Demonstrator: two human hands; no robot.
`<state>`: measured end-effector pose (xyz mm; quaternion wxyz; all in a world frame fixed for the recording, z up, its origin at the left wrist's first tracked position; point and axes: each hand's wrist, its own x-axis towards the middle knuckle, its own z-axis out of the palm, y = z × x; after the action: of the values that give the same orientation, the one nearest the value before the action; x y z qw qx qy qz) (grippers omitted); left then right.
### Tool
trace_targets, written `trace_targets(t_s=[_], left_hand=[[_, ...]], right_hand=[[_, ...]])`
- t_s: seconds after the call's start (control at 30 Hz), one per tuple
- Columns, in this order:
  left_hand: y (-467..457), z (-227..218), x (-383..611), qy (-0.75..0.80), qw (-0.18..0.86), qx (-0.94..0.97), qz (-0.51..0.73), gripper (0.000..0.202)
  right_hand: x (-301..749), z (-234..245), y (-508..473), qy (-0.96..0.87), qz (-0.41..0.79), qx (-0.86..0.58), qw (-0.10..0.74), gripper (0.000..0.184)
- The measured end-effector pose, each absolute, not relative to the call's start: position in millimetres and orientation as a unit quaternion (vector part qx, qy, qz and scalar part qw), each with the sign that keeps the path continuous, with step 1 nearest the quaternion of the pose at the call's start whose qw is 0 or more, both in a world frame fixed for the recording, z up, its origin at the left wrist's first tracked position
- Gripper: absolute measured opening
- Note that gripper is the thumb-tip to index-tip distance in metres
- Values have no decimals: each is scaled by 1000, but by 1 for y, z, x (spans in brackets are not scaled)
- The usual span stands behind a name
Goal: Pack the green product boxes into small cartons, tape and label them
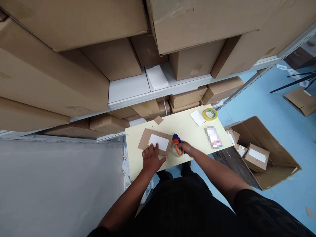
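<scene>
A small cardboard box (144, 140) with a white label (161, 143) on its top lies on the pale yellow table (182, 123). My left hand (151, 159) rests on the box's near edge, fingers spread and reaching onto the label. At the box's right side, my right hand (185, 147) grips an orange and blue tape dispenser (176, 139) that carries a roll of tape. The dispenser is close against the box's right edge; whether its tape touches the box I cannot tell.
A yellow tape roll (214, 114), a white card (197, 117), a blurred-out rectangular item (213, 136) and a cardboard scrap (158, 120) lie on the table. Right of it stands a large open carton (278, 164) holding small boxes. Shelves (128, 90) with cartons rise beyond.
</scene>
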<state>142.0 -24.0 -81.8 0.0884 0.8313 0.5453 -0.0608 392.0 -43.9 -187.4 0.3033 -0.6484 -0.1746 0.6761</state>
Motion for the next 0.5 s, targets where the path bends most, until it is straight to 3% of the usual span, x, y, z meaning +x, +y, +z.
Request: trace_targets(t_s=[0.13,0.27,0.5], left_hand=[[-5,-79,110,428,101,896,-66,79],[10,-89,101,450,73,888,-56,97],[7,-101,108,491,84,866,-44,100]], right_hand=[[420,-190,16,-194,683,-657,254,27],[424,-187,36,-211,682,-652,257,40],[423,-162,-32,-237,681,-653,232,25]])
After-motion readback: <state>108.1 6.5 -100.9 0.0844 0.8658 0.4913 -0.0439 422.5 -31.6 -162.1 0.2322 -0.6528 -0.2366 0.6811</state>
